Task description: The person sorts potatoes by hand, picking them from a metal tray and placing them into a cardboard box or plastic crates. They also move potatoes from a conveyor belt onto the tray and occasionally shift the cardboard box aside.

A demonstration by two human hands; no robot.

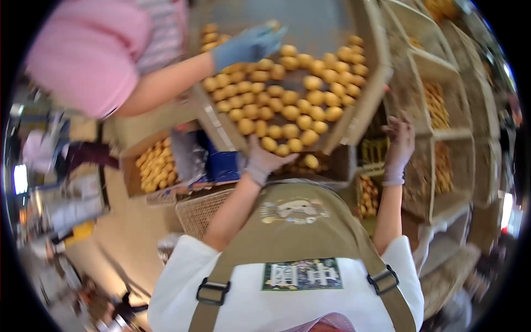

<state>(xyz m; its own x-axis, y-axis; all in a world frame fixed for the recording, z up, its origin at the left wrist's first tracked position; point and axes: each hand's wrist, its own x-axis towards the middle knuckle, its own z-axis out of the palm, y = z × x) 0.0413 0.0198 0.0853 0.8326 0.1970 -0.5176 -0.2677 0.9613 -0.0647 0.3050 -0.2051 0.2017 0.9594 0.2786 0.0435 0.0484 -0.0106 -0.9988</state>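
My left grip (267, 160) splayed at the tan-rimmed tray (354, 123), smooth round yellow produce (291, 113) filling it, my right grip (400, 143) loosely unclenched, boxy brown crates (421, 188) alongside.

From my head, the camera looks forward and steeply down past my olive apron (298, 240) (a round, bulging view, black-cornered) onto the nearby tray (315, 25) of potatoes (290, 112); its blurred left edge seems to reach farther-off floor (138, 238).
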